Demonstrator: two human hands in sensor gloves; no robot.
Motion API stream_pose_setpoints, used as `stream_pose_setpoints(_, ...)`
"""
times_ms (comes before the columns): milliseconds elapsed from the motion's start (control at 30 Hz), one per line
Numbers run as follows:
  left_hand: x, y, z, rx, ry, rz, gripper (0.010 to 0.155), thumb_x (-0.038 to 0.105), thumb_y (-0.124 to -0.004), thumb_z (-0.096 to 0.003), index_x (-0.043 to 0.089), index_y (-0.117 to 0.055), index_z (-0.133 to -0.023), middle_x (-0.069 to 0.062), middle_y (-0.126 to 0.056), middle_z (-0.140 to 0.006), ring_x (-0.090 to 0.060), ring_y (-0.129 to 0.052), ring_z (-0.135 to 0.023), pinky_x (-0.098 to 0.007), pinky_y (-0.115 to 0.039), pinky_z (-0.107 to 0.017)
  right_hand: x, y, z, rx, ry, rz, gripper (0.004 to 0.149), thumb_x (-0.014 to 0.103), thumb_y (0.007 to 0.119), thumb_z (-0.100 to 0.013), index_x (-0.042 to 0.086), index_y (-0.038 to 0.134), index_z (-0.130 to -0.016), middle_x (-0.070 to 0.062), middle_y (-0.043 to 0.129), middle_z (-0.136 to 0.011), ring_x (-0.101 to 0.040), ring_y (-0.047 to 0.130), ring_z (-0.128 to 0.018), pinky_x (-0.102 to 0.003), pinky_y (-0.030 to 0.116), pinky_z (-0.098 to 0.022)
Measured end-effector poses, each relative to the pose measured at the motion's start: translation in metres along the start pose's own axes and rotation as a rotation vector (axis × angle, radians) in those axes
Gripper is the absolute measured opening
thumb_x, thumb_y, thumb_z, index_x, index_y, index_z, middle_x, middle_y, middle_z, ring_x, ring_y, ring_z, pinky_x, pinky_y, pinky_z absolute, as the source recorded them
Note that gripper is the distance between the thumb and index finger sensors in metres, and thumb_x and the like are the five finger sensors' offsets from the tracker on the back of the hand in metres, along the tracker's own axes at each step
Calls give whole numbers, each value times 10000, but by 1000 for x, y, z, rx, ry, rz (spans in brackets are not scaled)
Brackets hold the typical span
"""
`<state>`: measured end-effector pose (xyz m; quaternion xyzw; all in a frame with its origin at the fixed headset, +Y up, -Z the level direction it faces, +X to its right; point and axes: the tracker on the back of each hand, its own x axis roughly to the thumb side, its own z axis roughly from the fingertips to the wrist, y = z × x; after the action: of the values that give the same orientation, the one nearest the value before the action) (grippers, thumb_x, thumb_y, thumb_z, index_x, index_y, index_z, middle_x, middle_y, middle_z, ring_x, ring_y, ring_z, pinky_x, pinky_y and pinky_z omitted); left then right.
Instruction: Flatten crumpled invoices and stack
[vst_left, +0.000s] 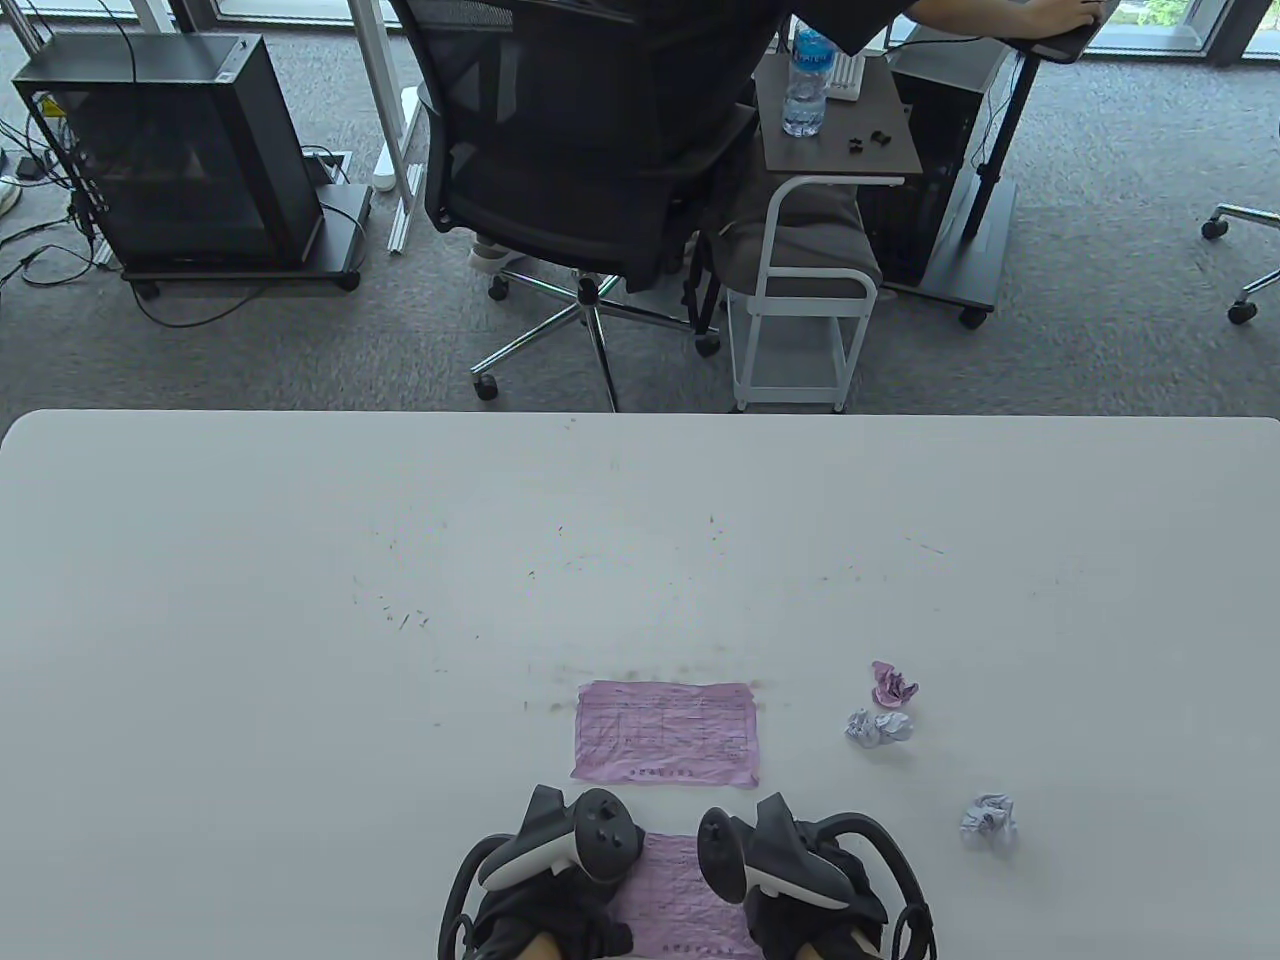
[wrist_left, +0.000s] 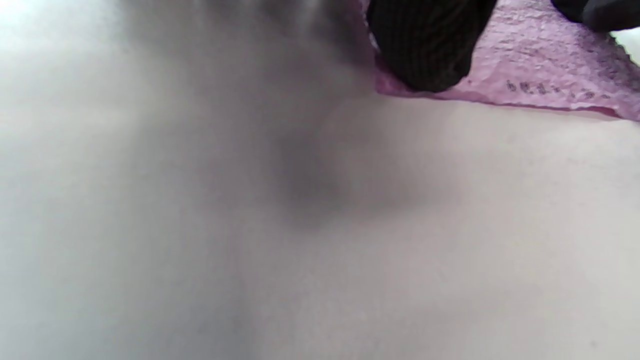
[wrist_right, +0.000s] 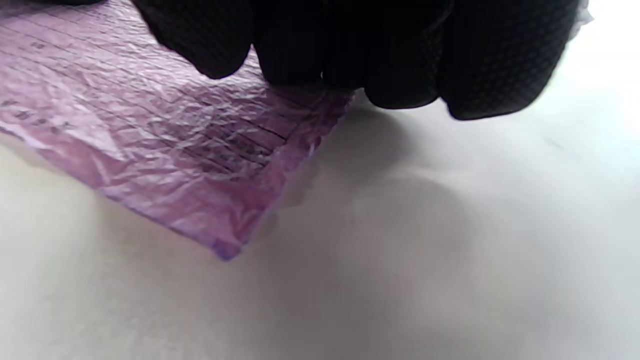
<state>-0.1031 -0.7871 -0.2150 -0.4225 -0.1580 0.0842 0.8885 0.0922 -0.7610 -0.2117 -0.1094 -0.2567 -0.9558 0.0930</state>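
Observation:
A flattened pink invoice (vst_left: 665, 735) lies on the white table (vst_left: 300, 600). A second pink invoice (vst_left: 680, 895) sits nearer the front edge, wrinkled, between my two hands. My left hand (vst_left: 555, 885) presses on its left edge; a gloved fingertip (wrist_left: 425, 50) rests on the pink sheet (wrist_left: 540, 65). My right hand (vst_left: 795, 885) bears on the right edge, its fingertips (wrist_right: 350, 50) along the border of the paper (wrist_right: 150, 130). The trackers hide most of both hands in the table view. To the right lie a pink paper ball (vst_left: 893, 686) and two white ones (vst_left: 879, 727) (vst_left: 989, 818).
Beyond the table's far edge stand an office chair (vst_left: 590, 150) with a seated person, a small white side cart (vst_left: 800, 300) with a water bottle (vst_left: 805, 80), and a black computer case (vst_left: 170, 150) on the carpet.

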Motion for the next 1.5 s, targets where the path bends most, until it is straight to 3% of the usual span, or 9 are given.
stream_pose_setpoints(133, 0, 0, 0, -1, 0, 1, 827, 374, -791, -553, 292, -163, -1086, -55, 88, -1053, -471, 90, -963, -675, -224, -645, -12, 1, 1, -8, 19, -64, 449, 389, 707, -584, 73, 662, -900, -234, 655, -989, -449, 786, -783, -547, 819, -437)
stream_pose_setpoints(300, 0, 0, 0, 1, 1, -3, 830, 379, -790, -551, 291, -161, -1086, -56, 89, -1053, -473, 90, -963, -677, -224, -646, -13, -6, 9, -145, -9, -4, 513, 438, 707, -572, 91, 672, -948, -241, 640, -1013, -424, 795, -797, -531, 837, -428)
stream_pose_setpoints(433, -1, 0, 0, 2, 0, -3, 829, 380, -791, -551, 292, -164, -1086, -56, 87, -1054, -473, 88, -963, -676, -226, -645, 9, -10, 16, -279, -294, -57, 558, 453, 701, -559, 130, 587, -999, -242, 526, -1063, -435, 702, -865, -581, 794, -475)
stream_pose_setpoints(600, -1, 0, -1, 5, -3, -6, 830, 382, -789, -553, 287, -163, -1089, -58, 86, -1055, -475, 87, -964, -677, -226, -645, 44, -3, 21, -237, -692, -100, 482, 419, 696, -562, 188, 621, -978, -144, 544, -1076, -380, 678, -898, -579, 753, -538)
stream_pose_setpoints(700, -1, 0, -1, 4, -4, -5, 830, 382, -790, -552, 288, -163, -1088, -59, 86, -1054, -476, 86, -962, -679, -227, -643, 51, 2, 21, -147, -725, -110, 472, 415, 698, -562, 191, 636, -973, -131, 566, -1075, -374, 684, -899, -582, 747, -545)
stream_pose_setpoints(800, -1, 0, -1, 4, -5, -4, 830, 377, -792, -554, 284, -164, -1089, -61, 86, -1054, -477, 87, -962, -679, -225, -643, 53, 10, 16, -5, -684, -57, 477, 428, 692, -569, 190, 628, -977, -114, 519, -1088, -349, 580, -924, -568, 683, -572)
stream_pose_setpoints(867, -1, 0, -1, 4, -5, -4, 830, 379, -791, -555, 284, -163, -1089, -61, 87, -1054, -478, 87, -962, -680, -226, -643, 53, 8, 15, -51, -676, -80, 465, 435, 694, -565, 185, 665, -956, -117, 573, -1060, -355, 623, -892, -567, 706, -561)
stream_pose_setpoints(1033, 0, 0, -1, 4, -6, -3, 829, 380, -792, -554, 285, -165, -1089, -61, 85, -1055, -478, 86, -962, -680, -227, -643, 45, 5, 11, -27, -610, -109, 404, 436, 697, -565, 194, 744, -886, -99, 694, -965, -331, 710, -811, -562, 735, -540)
stream_pose_setpoints(1500, 0, 0, -1, 3, -4, -3, 828, 383, -790, -554, 286, -164, -1088, -62, 86, -1053, -478, 87, -960, -680, -225, -642, 7, 10, -3, 151, -343, -176, 364, 505, 697, -567, 209, 870, -689, -75, 885, -688, -289, 890, -574, -550, 783, -467)
